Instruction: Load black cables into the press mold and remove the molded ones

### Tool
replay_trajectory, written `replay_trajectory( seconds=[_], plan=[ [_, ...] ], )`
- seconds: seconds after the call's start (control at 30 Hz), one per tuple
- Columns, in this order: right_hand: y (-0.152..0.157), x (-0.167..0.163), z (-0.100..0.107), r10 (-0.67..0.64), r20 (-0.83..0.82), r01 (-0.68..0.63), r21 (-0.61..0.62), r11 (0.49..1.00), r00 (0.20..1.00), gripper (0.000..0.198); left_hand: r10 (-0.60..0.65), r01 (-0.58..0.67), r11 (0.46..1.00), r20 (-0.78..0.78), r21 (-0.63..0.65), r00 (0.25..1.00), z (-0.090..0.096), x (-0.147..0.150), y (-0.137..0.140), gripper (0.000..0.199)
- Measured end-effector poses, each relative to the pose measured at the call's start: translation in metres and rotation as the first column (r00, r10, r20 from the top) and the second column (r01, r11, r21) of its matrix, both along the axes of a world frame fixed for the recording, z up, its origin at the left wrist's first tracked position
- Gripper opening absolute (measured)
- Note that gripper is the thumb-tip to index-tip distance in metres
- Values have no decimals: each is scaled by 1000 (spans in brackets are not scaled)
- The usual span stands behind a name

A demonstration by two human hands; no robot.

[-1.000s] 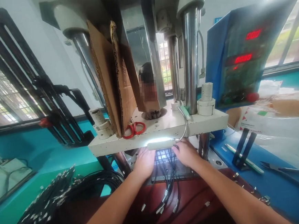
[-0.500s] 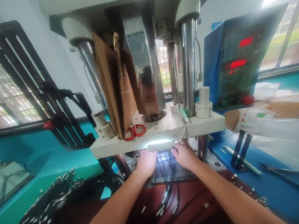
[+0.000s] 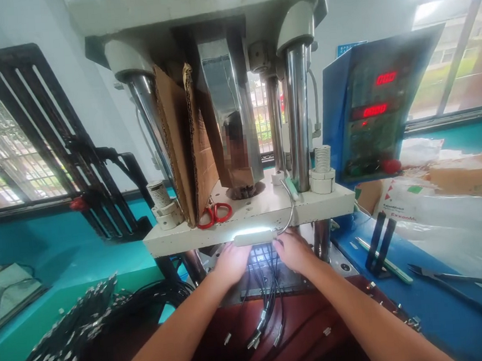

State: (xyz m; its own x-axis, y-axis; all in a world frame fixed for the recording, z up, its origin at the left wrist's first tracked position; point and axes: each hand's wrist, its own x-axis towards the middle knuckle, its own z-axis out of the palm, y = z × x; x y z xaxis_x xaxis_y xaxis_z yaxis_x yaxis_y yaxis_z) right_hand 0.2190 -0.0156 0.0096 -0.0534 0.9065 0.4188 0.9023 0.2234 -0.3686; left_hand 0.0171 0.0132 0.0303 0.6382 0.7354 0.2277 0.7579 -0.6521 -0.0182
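Both hands reach under the press's white plate (image 3: 310,211), behind a lit lamp bar (image 3: 254,238). My left hand (image 3: 232,262) is at the left side of the metal mould (image 3: 259,279); its fingers are hidden by the lamp and plate. My right hand (image 3: 292,250) is at the mould's right side, thumb beside the black cables, other fingers out of sight. Whether either hand grips anything cannot be made out. Several black cables (image 3: 269,295) run from the mould toward me, their metal ends (image 3: 257,338) lying on the dark red surface (image 3: 305,309).
Red-handled scissors (image 3: 214,215) and cardboard (image 3: 180,152) sit on the plate. A blue control box (image 3: 356,110) stands right. Pliers (image 3: 436,277) and a pale green-handled tool (image 3: 392,266) lie on the blue table (image 3: 433,315). Bundled cables (image 3: 77,327) fill the left side.
The view has shifted slightly, so the press and control box appear a little lower and further left. Both hands stay at the mould, and the cables lie as before.
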Motion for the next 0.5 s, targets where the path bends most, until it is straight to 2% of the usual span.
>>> replay_trajectory(
  seconds=[0.1, 0.23, 0.5],
  plan=[
    [-3, -6, 1, 66, 25, -67, 7, 998, 997, 28, -62, 62, 998, 4, -20, 998, -1, 0, 0, 41],
    [-3, -11, -2, 123, 55, -123, 2, 992, 991, 34, -74, 75, 996, 31, -44, 997, -10, 3, 2, 37],
    [4, -10, -10, 129, 85, -126, -44, 991, 988, 37, -64, 76, 994, 138, -84, 988, -16, 8, 14, 38]
  ],
)
